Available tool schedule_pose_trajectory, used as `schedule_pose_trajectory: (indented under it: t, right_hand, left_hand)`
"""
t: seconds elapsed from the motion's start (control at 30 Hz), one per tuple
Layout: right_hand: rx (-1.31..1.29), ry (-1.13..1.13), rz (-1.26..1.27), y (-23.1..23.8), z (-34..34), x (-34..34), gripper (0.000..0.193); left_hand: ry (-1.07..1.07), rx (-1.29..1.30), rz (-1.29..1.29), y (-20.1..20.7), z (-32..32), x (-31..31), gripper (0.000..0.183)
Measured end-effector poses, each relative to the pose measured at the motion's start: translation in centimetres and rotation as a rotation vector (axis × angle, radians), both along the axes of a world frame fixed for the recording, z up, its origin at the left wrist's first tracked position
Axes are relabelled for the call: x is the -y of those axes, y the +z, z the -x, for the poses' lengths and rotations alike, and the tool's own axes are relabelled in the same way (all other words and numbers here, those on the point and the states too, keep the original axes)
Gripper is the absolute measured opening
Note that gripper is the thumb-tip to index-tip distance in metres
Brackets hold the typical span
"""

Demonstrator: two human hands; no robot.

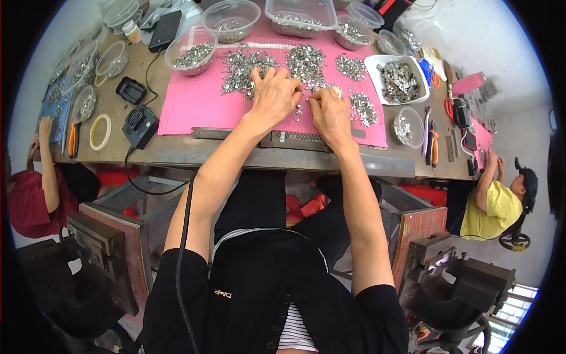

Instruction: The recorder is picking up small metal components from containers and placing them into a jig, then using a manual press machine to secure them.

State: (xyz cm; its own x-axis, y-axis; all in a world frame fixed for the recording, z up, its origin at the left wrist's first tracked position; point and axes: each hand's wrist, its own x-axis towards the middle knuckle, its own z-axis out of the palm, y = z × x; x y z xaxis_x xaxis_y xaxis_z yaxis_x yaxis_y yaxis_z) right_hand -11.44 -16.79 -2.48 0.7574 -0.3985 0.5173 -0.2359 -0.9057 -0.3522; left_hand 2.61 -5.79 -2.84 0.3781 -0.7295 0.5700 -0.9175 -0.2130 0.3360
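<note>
On a pink mat (184, 109) lie several piles of small shiny metal pieces. My left hand (274, 97) reaches over the front of the middle piles, fingers bent down, thumb and forefinger close together near loose pieces. Beside it, my right hand (331, 115) is closed in a pinch at the right edge of the metal pile (305, 65); whatever lies between its fingertips is too small to make out. A pale bit shows behind its knuckles. Under both wrists, along the mat's front edge, runs a dark metal strip (283, 137) with a toothed-looking middle part.
Clear tubs of metal parts, including a round tub (192, 52), line the back. At right stand a white tray (413, 62) of parts and orange-handled pliers (434, 147). A black charger (141, 125) and tape roll (101, 132) lie left. Two people work at either side.
</note>
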Motion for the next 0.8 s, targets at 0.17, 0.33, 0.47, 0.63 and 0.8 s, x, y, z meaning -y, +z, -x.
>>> schedule_pose_trajectory:
  t: [0.17, 0.33, 0.47, 0.63, 0.8]
  right_hand:
    - [-0.009, -0.042, 0.023, -0.1, -0.2, -0.5, 0.01]
    - [-0.067, -0.028, 0.152, -0.2, -0.6, -0.2, 0.01]
    - [-0.067, 0.07, 0.148, 0.3, -0.7, 0.8, 0.011]
    - [0.014, 0.142, 0.024, 1.6, 1.6, 0.3, 0.011]
    - [0.038, 0.282, -0.044, 2.2, 5.5, -2.4, 0.015]
  left_hand:
    - [0.003, 0.007, -0.003, 0.0, 0.1, -0.1, 0.01]
    - [0.001, -0.012, -0.024, 0.0, 0.1, -0.1, 0.01]
    - [0.004, -0.024, -0.084, 0.7, 0.2, 0.1, 0.011]
    - [-0.089, -0.05, 0.061, 2.0, 1.6, -2.4, 0.01]
    - [-0.254, -0.164, 0.104, 1.9, 4.5, -6.6, 0.012]
